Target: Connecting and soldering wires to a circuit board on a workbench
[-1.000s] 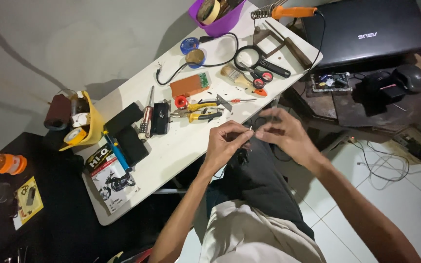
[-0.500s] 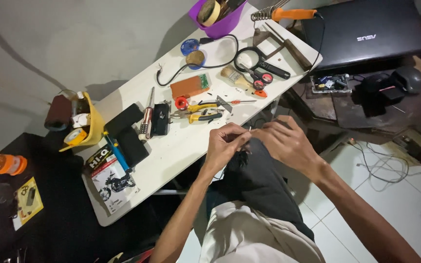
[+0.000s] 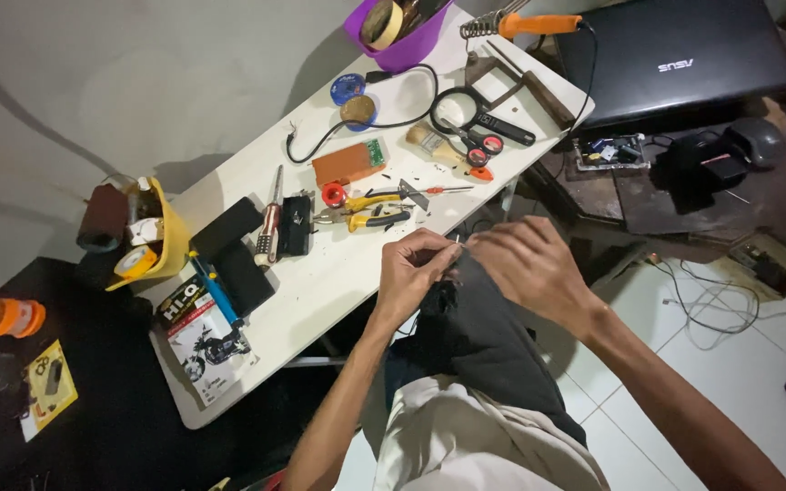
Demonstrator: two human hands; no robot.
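Here, in the head view, the left hand (image 3: pixel 416 268) pinches a thin, pin-like metal piece (image 3: pixel 458 240) between thumb and fingertips, just above the raised knee and at the near edge of the tabletop (image 3: pixel 338 273). The right hand (image 3: pixel 529 264) is cupped half-closed beside it, fingertips meeting the left; whether it also grips the piece cannot be told. The piece appears light, stiff and easily dropped or bent, so a fingertip pinch near its lower end suits it. Its long axis seems near upright, tip away from the knee. Yellow-handled pliers (image 3: pixel 366 218) lie just beyond the left hand.
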